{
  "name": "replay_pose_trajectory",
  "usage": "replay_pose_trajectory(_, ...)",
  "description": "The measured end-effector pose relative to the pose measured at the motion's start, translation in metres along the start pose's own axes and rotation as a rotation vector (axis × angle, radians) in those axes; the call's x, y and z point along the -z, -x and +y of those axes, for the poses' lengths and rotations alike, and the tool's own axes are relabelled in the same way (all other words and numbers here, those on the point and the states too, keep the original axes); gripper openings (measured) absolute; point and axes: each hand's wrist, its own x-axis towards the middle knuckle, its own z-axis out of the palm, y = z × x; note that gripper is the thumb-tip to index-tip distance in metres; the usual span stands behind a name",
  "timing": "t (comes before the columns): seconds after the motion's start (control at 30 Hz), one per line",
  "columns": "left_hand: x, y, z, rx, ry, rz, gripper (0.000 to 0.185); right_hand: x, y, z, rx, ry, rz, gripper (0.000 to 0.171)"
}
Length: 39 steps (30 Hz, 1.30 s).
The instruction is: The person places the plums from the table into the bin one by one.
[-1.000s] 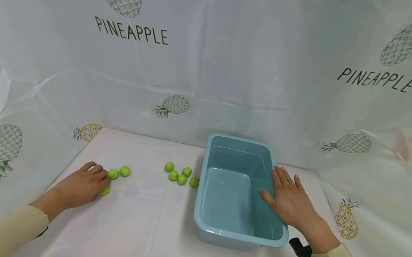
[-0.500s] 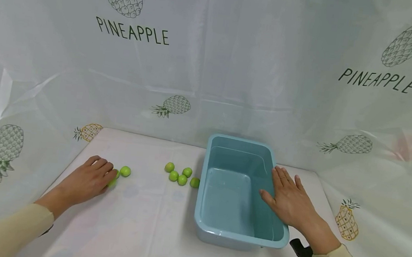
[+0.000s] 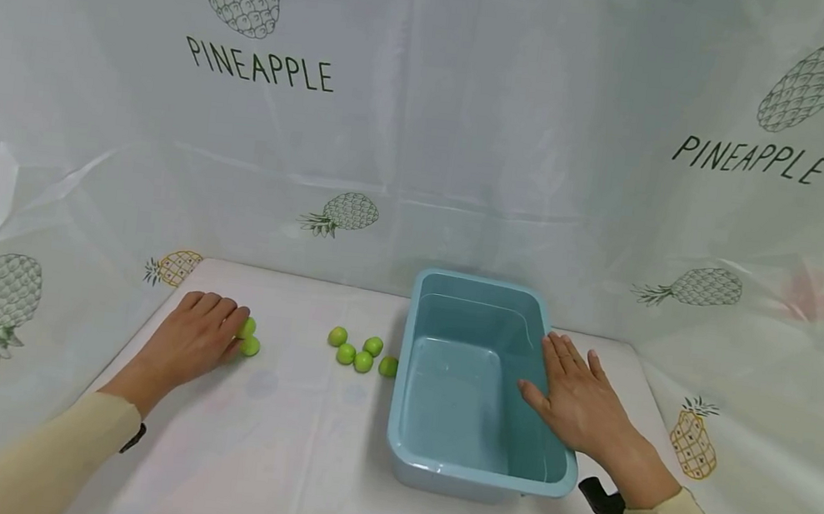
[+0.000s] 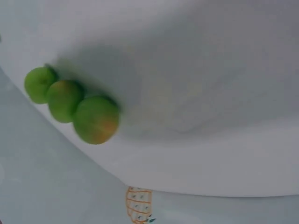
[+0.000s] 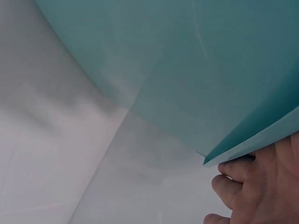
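Note:
My left hand [image 3: 194, 339] lies palm down at the table's left, its bent fingers right beside two small round green fruits [image 3: 250, 346]. The left wrist view shows a row of three such green fruits [image 4: 96, 120], the nearest with an orange blush; no fingers appear there. On the right, my right hand [image 3: 579, 400] rests on the right rim of a blue-green plastic basin [image 3: 404, 407], fingers straight and thumb over the inside. From the right wrist, the fingers [image 5: 233, 169] show against the outer side of the basin's edge [image 5: 252, 142]. Nothing lies in the basin.
Several more green fruits [image 3: 346, 354] sit in a loose group left of the basin, one [image 3: 388, 366] right by its wall. A white sheet [image 3: 270, 460] covers the table. Pineapple-printed curtain [image 3: 481, 172] encloses the back and sides.
My left hand has moved right and away from me, and the fruits beside it have shifted closer together. The right hand and the basin have stayed in place.

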Motion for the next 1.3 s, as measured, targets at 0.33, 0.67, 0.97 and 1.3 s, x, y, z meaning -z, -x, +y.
replay_pose_trajectory(0.33, 0.006, -0.039, 0.012, 0.073, 0.012, 0.083, 0.038, -0.001, 0.001, 0.002, 0.018, 0.021, 0.014, 0.081)
replay_pose_trajectory(0.67, 0.011, -0.064, 0.031, 0.082, 0.034, 0.108, 0.040, 0.000, 0.000, 0.001, 0.046, 0.048, 0.011, 0.078)
replay_pose_trajectory(0.97, 0.021, -0.095, 0.051, 0.072, 0.076, 0.163, 0.045, 0.001, 0.001, 0.001, 0.037, 0.038, 0.004, 0.079)
replay_pose_trajectory(1.3, 0.034, -0.138, 0.082, 0.022, 0.120, 0.213, 0.048, 0.000, 0.000, 0.001, 0.018, 0.030, -0.006, 0.085)
